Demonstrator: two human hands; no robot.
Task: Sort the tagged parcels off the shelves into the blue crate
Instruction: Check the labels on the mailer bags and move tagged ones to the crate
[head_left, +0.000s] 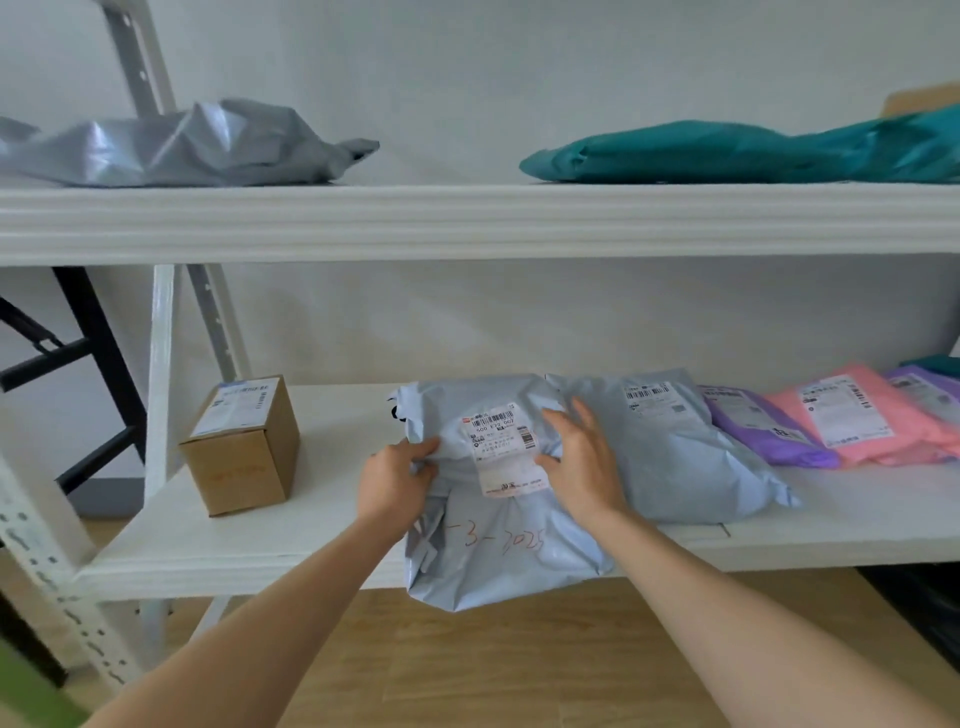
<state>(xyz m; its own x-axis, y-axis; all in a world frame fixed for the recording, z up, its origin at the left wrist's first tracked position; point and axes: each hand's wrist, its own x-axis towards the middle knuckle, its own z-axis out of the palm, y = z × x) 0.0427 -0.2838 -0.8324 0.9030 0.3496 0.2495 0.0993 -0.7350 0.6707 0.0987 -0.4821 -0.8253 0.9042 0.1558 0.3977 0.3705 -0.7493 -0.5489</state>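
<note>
White wall (519, 78) is being shown behind a white rack (161, 364), whose lower shelf (260, 545) is carrying a row of bagged parcels. Grey-blue parcel (498, 566), the task's thing at hand, is being held at the middle of that shelf, with its near end hanging past the front edge over the floor (519, 665). Second grey parcel (685, 457) is lying just beside it on the right, touching it; whether it is tucked under cannot be told. Cardboard box (244, 457) is sitting apart on the left. Blue crate is not being shown.

Left hand (397, 480) is being closed on the bag's left edge, fingers (423, 449) curled and pinching the film. Right hand (582, 467) is being laid flat on the right side, fingers (587, 415) spread and nearly straight, with nothing gripped. Label (506, 452) is being framed between both hands.

Risk, as judged: soft, slippery film is being pinched on one side only, so the bag could sag and slide off the edge. The neighbour could be dragged along. The label could be creased.
</note>
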